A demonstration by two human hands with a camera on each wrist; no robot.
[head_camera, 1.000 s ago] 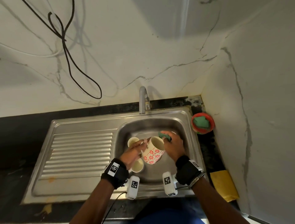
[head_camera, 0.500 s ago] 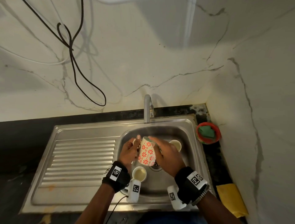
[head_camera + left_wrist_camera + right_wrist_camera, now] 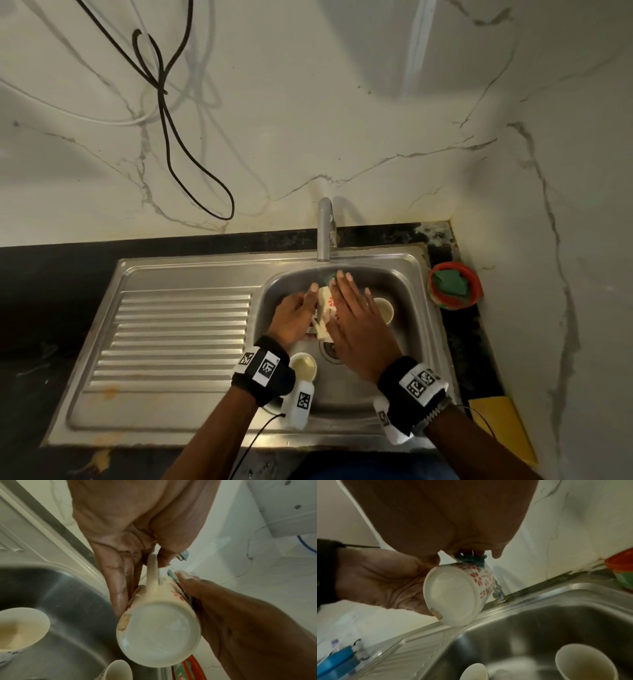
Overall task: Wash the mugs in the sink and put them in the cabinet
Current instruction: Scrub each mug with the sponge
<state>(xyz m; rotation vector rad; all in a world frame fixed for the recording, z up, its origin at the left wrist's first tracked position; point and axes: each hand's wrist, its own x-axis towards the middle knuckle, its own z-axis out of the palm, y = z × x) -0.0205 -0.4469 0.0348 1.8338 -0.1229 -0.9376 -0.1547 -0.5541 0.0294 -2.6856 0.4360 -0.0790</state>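
Observation:
Over the sink basin (image 3: 407,274) my left hand (image 3: 296,317) holds a cream mug with red flowers (image 3: 324,298), thumb and fingers pinching its handle (image 3: 152,573). The mug lies on its side, its base (image 3: 159,632) turned toward me. My right hand (image 3: 356,315) lies flat on the mug's right side and presses a green scrubber (image 3: 471,561) against it with straight fingers. Two more cream mugs stand upright in the basin, one at the right (image 3: 383,308) and one at the near left (image 3: 303,366). The held mug's mouth is hidden.
The faucet (image 3: 325,233) rises just behind the hands. A red bowl (image 3: 474,291) holding a green pad sits on the counter right of the sink. A yellow cloth (image 3: 503,428) lies at the near right. The ribbed drainboard (image 3: 178,335) is on the left. A black cable (image 3: 171,137) hangs on the wall.
The mug has turned from mouth-up to lying with its base toward me. My right hand has slid from the rim onto the mug's side and flattened. The view has tilted up.

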